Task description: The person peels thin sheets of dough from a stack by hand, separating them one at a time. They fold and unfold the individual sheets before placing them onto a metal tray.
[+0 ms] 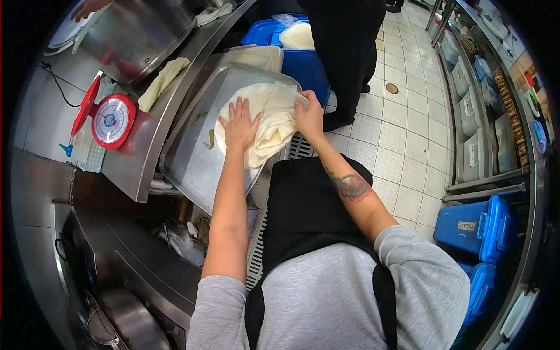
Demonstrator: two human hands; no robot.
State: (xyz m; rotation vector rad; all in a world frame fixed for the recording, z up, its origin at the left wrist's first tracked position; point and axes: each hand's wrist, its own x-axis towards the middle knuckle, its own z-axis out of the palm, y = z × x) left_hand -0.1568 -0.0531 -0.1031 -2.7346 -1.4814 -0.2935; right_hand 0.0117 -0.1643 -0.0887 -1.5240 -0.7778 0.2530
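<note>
A pale, folded cloth-like sheet (265,125) lies over a large metal tray (186,157). My left hand (238,125) presses flat on its left part, fingers spread. At the sheet's upper right edge my right hand (310,118) is closed, pinching what looks like a clear plastic edge. Whether that plastic belongs to a bag around the sheet I cannot tell. Green scraps (210,139) lie in the tray to the left of my left hand.
A red dial scale (112,121) and a folded cloth (163,83) sit on the left counter, near a big pot (140,35). Another person in black (344,46) stands ahead. Blue bins (466,230) are at right.
</note>
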